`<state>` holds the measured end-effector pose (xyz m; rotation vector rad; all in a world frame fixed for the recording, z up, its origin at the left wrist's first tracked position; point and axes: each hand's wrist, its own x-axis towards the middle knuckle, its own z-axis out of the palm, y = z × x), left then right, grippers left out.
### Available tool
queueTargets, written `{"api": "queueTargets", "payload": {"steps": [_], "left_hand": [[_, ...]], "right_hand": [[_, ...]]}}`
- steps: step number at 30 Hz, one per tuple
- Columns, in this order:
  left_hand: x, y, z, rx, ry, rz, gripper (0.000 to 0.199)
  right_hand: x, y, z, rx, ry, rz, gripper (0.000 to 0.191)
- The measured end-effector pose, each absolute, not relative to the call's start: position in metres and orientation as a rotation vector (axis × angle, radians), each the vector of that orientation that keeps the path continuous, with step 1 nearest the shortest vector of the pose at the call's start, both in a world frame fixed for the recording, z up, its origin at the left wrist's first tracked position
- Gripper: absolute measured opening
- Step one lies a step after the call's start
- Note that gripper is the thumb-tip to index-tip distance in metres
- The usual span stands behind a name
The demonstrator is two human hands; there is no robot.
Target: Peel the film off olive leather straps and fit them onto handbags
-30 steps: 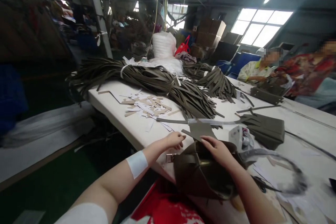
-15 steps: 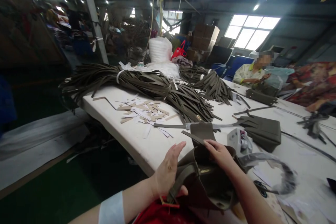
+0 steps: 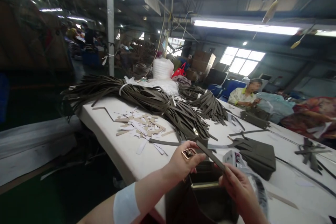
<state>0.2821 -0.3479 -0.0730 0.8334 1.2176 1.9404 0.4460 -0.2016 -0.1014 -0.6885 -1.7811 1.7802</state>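
Observation:
A dark olive-grey handbag (image 3: 181, 201) stands upright at the table's front edge, its mouth open and a gold-coloured strip inside the rim. Above the mouth, my right hand (image 3: 237, 185) pinches a narrow dark strap (image 3: 211, 155) that slants up to the left. My left hand (image 3: 181, 162) is closed at the strap's upper end, thumb and fingers bent. A gold-coloured rectangular buckle (image 3: 189, 153) with a dark centre shows between its finger and thumb; part of the grip is hidden. The bag's flap (image 3: 202, 142) lies behind the hands.
Bundles of dark straps (image 3: 147, 99) lie across the white table (image 3: 126, 154), beside a pile of paper and leather strips (image 3: 143, 126). Another dark bag (image 3: 257, 155) lies to the right. A person (image 3: 245, 94) sits at the far side. Boxes (image 3: 201, 63) are stacked behind.
My left hand has risen from beside the bag and closed near the strap's end. The buckle has come up with it. My right hand has moved right and down along the strap. The view has shifted.

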Motion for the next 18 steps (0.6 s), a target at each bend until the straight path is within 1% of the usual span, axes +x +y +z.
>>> {"api": "queueTargets", "payload": {"steps": [5,9,14,18], "left_hand": [[0.280,-0.351,-0.072,0.829,0.906,1.926,0.062],[0.279,-0.349,-0.072,0.757,0.909,2.017,0.063],[0.277,-0.347,-0.079,0.713,0.816,1.967,0.075],[0.274,-0.349,-0.081,0.638,0.742,1.951,0.077]], "right_hand": [[0.452,-0.196,-0.108,-0.705,-1.756,1.783,0.055],[0.451,-0.198,-0.109,-0.735,-1.779,1.805,0.058],[0.444,-0.206,-0.107,-0.697,-1.779,1.849,0.049],[0.441,-0.208,-0.104,-0.632,-1.831,1.874,0.045]]}}
